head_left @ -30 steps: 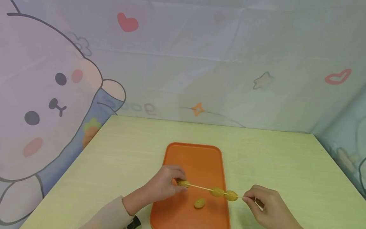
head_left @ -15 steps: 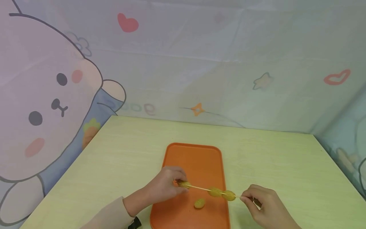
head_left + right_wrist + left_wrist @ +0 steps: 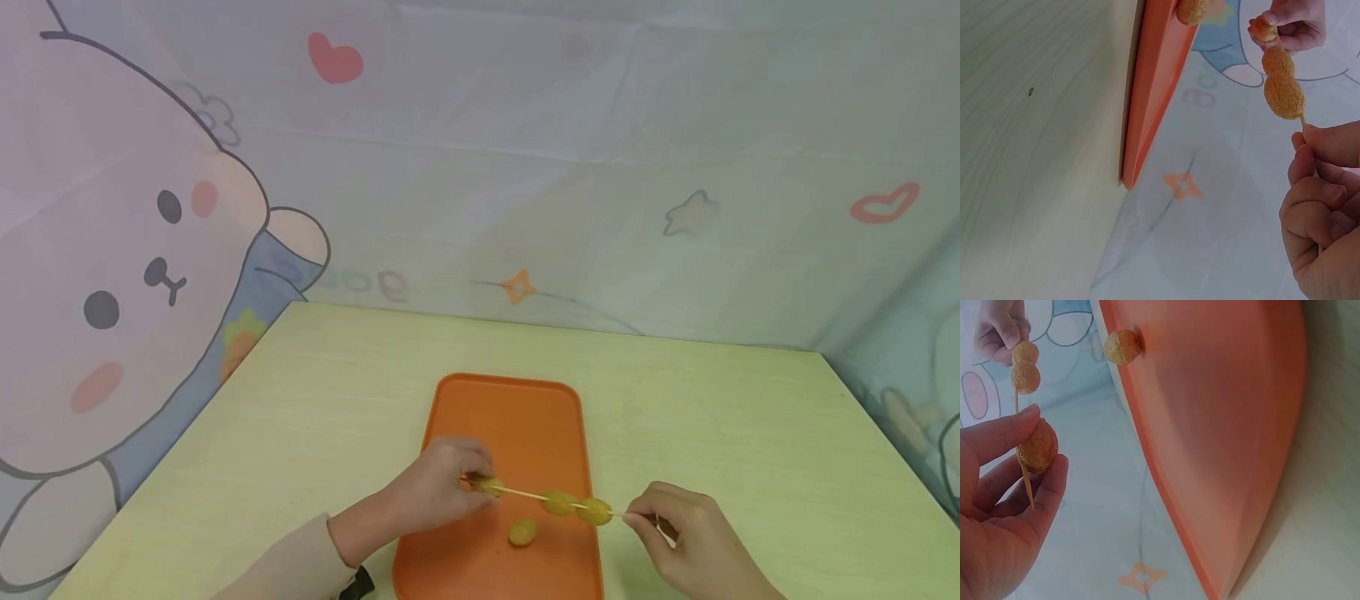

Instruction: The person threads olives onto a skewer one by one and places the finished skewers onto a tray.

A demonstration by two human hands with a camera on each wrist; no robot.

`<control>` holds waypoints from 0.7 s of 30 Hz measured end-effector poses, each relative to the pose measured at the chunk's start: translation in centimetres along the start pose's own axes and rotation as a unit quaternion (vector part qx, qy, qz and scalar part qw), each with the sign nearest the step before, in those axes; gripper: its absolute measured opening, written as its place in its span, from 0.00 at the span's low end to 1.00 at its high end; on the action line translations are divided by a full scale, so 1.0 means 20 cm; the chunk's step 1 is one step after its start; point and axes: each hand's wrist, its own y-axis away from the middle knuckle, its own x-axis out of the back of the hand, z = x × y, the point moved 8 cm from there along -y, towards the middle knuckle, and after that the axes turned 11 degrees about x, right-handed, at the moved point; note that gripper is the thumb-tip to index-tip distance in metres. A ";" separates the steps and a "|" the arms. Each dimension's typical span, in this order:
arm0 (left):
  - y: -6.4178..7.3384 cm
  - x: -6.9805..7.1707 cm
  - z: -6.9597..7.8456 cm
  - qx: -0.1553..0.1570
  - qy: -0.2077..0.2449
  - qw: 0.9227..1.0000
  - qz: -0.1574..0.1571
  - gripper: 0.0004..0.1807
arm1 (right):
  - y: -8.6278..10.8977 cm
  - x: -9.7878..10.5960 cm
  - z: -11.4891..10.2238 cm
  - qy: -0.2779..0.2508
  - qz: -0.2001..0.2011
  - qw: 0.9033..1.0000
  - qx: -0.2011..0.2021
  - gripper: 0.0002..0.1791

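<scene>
A thin wooden skewer point(image 3: 522, 493) runs between the two hands above the orange tray point(image 3: 517, 408). My left hand point(image 3: 444, 487) pinches a wrinkled golden-brown ball point(image 3: 1040, 447) between thumb and fingers near the skewer's pointed end. In the left wrist view, the tip sticks out past this ball. Two similar balls, an inner one point(image 3: 558, 502) and an outer one point(image 3: 595, 512), sit against each other on the skewer, nearer the right hand. With thumb and fingers, my right hand point(image 3: 693, 533) grips the skewer's other end, just beyond the tray's right edge.
One loose ball point(image 3: 522, 532) lies on the tray, below the skewer. The tray rests on a pale wooden table point(image 3: 712, 417). A printed cloth point(image 3: 525, 125) hangs behind the table. Something black point(image 3: 357, 583) shows by the left sleeve.
My right hand has moved slightly left with the skewer and its two balls. My left hand has shifted slightly right. The gap between the pinched ball and the pair has narrowed.
</scene>
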 end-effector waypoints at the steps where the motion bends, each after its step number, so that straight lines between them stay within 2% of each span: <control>1: 0.00 0.00 0.00 -0.003 -0.003 1.000 0.000 0.05 | 0.00 0.00 0.00 0.001 -0.001 1.000 -0.001 0.22; 5: 0.00 -0.01 0.02 -0.015 -0.012 1.000 0.000 0.05 | -0.01 -0.01 0.00 0.004 -0.007 1.000 -0.006 0.22; 11: 0.00 -0.02 0.02 -0.018 -0.021 1.000 -0.004 0.04 | -0.01 -0.02 -0.01 0.004 -0.003 1.000 0.013 0.22; 17: -0.01 -0.03 0.02 -0.019 -0.035 0.999 -0.009 0.04 | -0.02 -0.03 -0.01 0.009 -0.008 1.000 0.010 0.22; 21: -0.02 -0.04 0.04 -0.032 -0.051 0.998 -0.009 0.04 | -0.02 -0.04 -0.02 0.008 -0.008 1.000 0.013 0.21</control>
